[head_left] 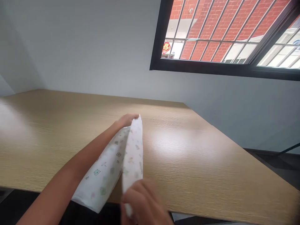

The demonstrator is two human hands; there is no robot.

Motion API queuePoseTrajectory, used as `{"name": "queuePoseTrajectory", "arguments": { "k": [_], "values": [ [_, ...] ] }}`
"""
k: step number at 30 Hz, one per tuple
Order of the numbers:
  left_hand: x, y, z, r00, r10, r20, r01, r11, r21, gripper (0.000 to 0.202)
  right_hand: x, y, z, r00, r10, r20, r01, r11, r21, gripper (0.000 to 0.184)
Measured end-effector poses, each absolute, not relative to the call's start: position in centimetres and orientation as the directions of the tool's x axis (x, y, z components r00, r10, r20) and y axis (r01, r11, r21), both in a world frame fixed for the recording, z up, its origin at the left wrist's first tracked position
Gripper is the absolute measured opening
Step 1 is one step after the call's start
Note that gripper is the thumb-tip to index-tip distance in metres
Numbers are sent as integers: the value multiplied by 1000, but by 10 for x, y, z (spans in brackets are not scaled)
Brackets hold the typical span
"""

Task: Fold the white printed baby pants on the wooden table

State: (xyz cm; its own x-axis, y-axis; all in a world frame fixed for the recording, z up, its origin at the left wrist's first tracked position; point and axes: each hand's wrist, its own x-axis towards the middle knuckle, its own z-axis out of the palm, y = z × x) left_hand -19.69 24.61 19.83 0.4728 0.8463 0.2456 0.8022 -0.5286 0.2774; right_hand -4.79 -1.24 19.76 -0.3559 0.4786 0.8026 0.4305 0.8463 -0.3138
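Note:
A thin white cloth (114,159) printed with small animal faces and pale coloured shapes hangs in a fold between my two hands. My left hand (127,119) reaches out over the table and is closed on the cloth's far upper corner. Close to me, at the table's front edge, my right hand (142,201) grips the near end of the same cloth; it is blurred by motion. One layer stretches as a strip between both hands. The other layer droops to the left, partly behind my left forearm, its lower corner past the table edge.
The wood-grain table (182,162) spreads out on both sides, its right edge running diagonally. Behind it stands a pale wall (93,47) with a dark-framed, barred window (211,67) at upper right. A thin black bar (289,149) shows at far right.

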Motion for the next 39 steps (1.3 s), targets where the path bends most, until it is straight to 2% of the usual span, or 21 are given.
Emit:
{"name": "queuePoseTrajectory", "arguments": {
  "k": [3,7,9,12,14,16,18,21,23,25,32,34,36,39],
  "values": [
    [-237,238,197,399,877,268,834,-468,292,19,-103,-10,184,-381,371,847,359,904,-234,13],
    [-272,235,182,383,887,257,846,-448,288,18,-146,-12,147,-535,387,751,391,901,-185,8],
    [-280,234,172,404,880,250,839,-465,282,19,-142,-10,138,-640,390,662,327,918,-225,17],
    [-279,227,160,405,864,299,835,-483,266,30,-113,10,146,-734,446,513,273,885,-378,25],
    [-269,217,156,400,847,349,833,-495,249,37,-92,37,159,-719,539,439,353,827,-436,33],
    [-256,205,154,433,824,366,817,-530,226,40,-79,73,169,-670,622,406,462,777,-427,39],
    [-243,192,152,503,796,336,787,-583,202,37,-76,114,171,-624,674,395,544,738,-399,42],
    [-234,171,147,600,762,244,744,-644,178,27,-83,171,161,-634,736,237,667,676,-314,45],
    [-236,148,144,617,760,204,742,-648,171,32,-87,201,153,-646,755,112,725,653,-220,46],
    [-241,114,144,612,772,173,750,-636,181,40,-87,224,148,-664,746,50,732,662,-163,47],
    [-267,-19,174,636,766,-90,732,-563,383,50,-76,255,160,-716,697,-37,684,690,-236,46],
    [-280,-33,180,637,755,-155,734,-531,423,57,-77,248,167,-728,684,-43,677,706,-209,46],
    [-294,-35,178,618,767,-174,752,-513,414,69,-79,234,174,-740,672,-25,668,730,-142,42],
    [-309,-27,167,582,806,-109,784,-521,337,80,-82,195,183,-765,643,-23,643,761,-85,33]
  ]
}}
